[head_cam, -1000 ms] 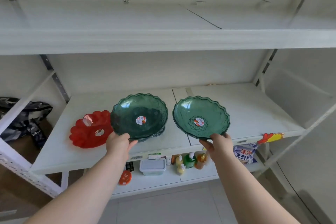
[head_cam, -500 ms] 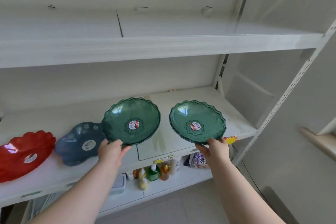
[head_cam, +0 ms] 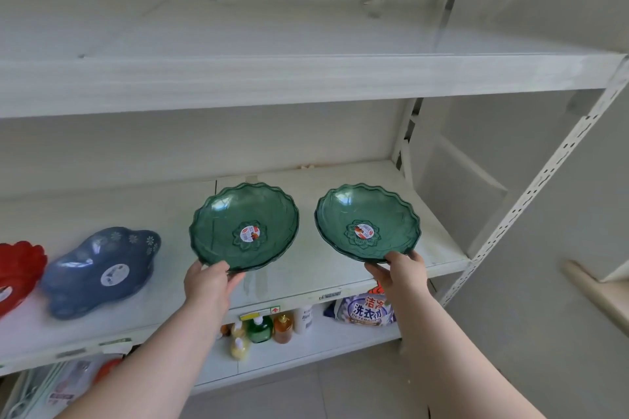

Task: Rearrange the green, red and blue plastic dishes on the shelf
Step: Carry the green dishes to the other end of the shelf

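Observation:
My left hand [head_cam: 207, 286] grips the near rim of a green scalloped dish [head_cam: 243, 231], tilted up over the middle shelf [head_cam: 299, 279]. My right hand [head_cam: 401, 274] holds a second green dish [head_cam: 367, 226] by its near rim, over the shelf's right part. Each green dish carries a round sticker at its centre. A blue flower-shaped dish [head_cam: 102, 270] rests on the shelf to the left. Beside it a red dish [head_cam: 17, 269] is cut off by the left frame edge.
A white upper shelf [head_cam: 306, 78] runs overhead. A perforated white post [head_cam: 531, 194] stands at the right end. On the lower shelf stand several bottles [head_cam: 262, 328] and a detergent bag [head_cam: 366, 309]. The tiled floor [head_cam: 306, 395] lies below.
Both hands carried the green dishes to the right along the shelf, and the view swung right. The blue dish, earlier hidden behind the left green dish, now lies exposed; the red dish slid to the left edge.

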